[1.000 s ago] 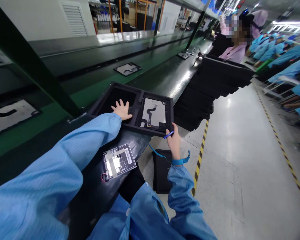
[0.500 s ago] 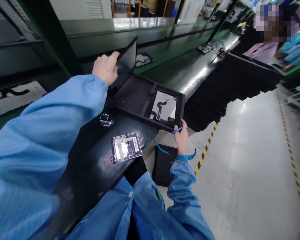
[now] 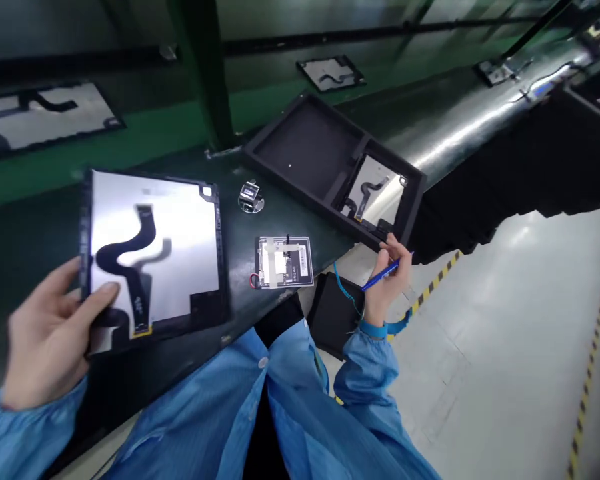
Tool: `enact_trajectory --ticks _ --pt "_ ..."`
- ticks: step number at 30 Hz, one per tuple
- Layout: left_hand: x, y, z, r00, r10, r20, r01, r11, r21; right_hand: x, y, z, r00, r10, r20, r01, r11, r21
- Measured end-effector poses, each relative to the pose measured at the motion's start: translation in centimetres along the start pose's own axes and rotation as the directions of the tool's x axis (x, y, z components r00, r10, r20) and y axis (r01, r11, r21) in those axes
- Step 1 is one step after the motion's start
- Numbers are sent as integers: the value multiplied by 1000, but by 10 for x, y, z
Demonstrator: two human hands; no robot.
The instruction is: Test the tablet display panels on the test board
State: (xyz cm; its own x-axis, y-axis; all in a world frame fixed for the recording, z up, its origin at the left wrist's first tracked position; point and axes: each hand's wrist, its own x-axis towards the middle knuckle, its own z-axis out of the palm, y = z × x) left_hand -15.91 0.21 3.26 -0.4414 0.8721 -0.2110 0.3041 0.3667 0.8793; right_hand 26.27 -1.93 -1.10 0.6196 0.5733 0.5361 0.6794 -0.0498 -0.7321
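Observation:
My left hand [image 3: 55,327] grips the left edge of a flat display panel [image 3: 185,233], thumb on its silvery back. A black ribbon cable curves across that back. My right hand [image 3: 391,277] is closed around a blue pen [image 3: 381,274], its fingertips at the near right corner of a black two-compartment tray [image 3: 325,205]. Another display panel [image 3: 385,189] with a ribbon cable lies in the tray's right compartment; the left compartment holds only a tiny white speck. Between my hands a small circuit board [image 3: 303,260] with tape and red wires lies on the bench.
A shiny round metal piece [image 3: 251,197] sits on the dark bench [image 3: 190,380]. More panels [image 3: 330,72] lie along the green ledge, beside a green post [image 3: 205,73]. Stacked black trays [image 3: 480,173] stand at the right, and a black tray [image 3: 333,320] is below the bench edge.
My left hand has brought the panel from above the tray's left compartment to the left, its silvery back now showing. My right hand stays by the tray corner with the pen.

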Motion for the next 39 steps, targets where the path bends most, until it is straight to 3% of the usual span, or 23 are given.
enact_trajectory --ticks 2,3,5,7,9,11,12,14,17,19,22,24,27,35,37,39 --pt "-1 -12 15 988 -145 57 151 981 -121 -12 -24 5 999 24 49 -26 999 46" --pt "-1 -18 22 982 -160 95 174 973 -154 -18 -36 8 994 38 99 -46 995 89" --pt "-3 -30 32 983 -89 158 114 981 -160 -30 -61 12 972 47 230 -94 976 198" --pt "-4 -39 35 977 99 188 -84 993 -83 -43 -86 16 931 33 365 -153 939 307" --pt "-5 -44 33 910 358 210 -382 920 86 -59 -108 21 853 15 522 -238 901 362" --pt "-3 -44 28 800 536 269 -594 770 232 -76 -127 30 728 -3 685 -326 878 350" --pt "-1 -43 27 755 583 301 -654 707 270 -85 -136 35 659 -12 752 -364 870 332" --pt "5 -42 25 708 609 357 -704 649 289 -103 -150 49 546 -26 837 -423 855 302" --pt "14 -43 25 675 587 446 -727 633 267 -126 -165 72 464 -13 886 -468 845 257" --pt "17 -47 26 657 576 487 -736 630 247 -137 -168 84 490 2 872 -423 875 235" --pt "18 -50 28 649 567 507 -738 631 239 -148 -165 93 589 -30 808 -272 934 234" --pt "19 -50 28 651 559 514 -735 634 241 -152 -161 94 627 -70 776 -183 955 234" --pt "20 -49 28 655 547 522 -727 646 235 -153 -159 93 639 -120 760 -106 965 242" --pt "21 -51 28 658 549 515 -719 663 211 -154 -162 94 584 -181 791 -21 971 237" --pt "21 -52 28 648 570 504 -728 657 193 -155 -159 94 603 -164 781 -54 968 246" --pt "20 -52 28 642 591 489 -736 655 174 -151 -158 91 658 -99 746 -142 957 252"
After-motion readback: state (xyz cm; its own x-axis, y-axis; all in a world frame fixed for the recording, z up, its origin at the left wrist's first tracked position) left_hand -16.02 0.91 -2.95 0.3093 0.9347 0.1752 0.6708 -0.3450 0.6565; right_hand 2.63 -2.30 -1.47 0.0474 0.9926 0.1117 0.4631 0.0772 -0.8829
